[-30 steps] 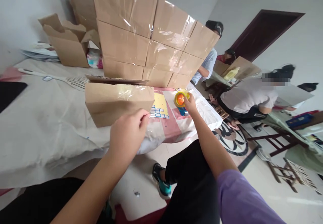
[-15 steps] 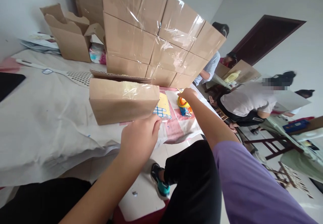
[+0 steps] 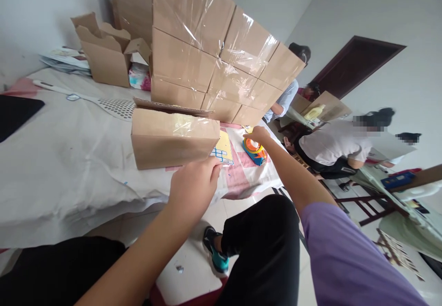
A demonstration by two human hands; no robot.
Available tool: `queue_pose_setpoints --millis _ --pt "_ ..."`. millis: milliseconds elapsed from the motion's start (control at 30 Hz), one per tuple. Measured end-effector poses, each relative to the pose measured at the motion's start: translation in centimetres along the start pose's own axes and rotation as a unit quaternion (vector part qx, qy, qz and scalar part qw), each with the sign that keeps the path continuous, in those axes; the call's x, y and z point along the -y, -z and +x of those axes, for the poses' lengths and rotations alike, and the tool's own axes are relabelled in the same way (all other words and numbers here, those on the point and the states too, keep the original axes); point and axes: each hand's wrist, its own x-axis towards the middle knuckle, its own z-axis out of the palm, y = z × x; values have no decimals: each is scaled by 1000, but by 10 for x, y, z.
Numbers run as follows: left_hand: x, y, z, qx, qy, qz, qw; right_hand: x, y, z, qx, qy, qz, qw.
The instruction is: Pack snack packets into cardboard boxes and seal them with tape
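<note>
My left hand (image 3: 194, 185) is closed beside the lower right corner of a cardboard box (image 3: 174, 145). Its thumb and fingers are pressed together, and what they pinch, if anything, is too small to make out. Just past the fingertips lies a yellow card with a blue grid pattern (image 3: 223, 146), partly behind the box. Farther right, my right hand (image 3: 258, 135) is curled over the top of a tape dispenser (image 3: 254, 151) with a blue base and an orange and yellow wheel. Some of its fingers are hidden from me.
A wall of taped cartons (image 3: 214, 62) rises behind the box. An open carton (image 3: 103, 60), a white fly swatter (image 3: 113, 107) and a black flat object (image 3: 19, 112) are on the cloth-covered table (image 3: 76, 172). People sit at other tables on the right; one wears a light shirt (image 3: 334, 142).
The tape dispenser has turned and tilted under my right hand, its blue base showing more from the side. My left hand stays by the box corner. The whole view has shifted slightly.
</note>
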Motion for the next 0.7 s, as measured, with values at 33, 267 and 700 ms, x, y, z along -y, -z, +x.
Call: queue_pose_setpoints --millis 33,267,700 --pt "0 0 0 2 1 -2 1000 4 -2 -1 4 11 -1 1000" --pt "3 1 2 -3 8 -18 1000 14 -2 -8 -24 12 -16 1000" --pt "13 9 1 -70 -8 -269 960 78 57 -189 -99 491 438 747"
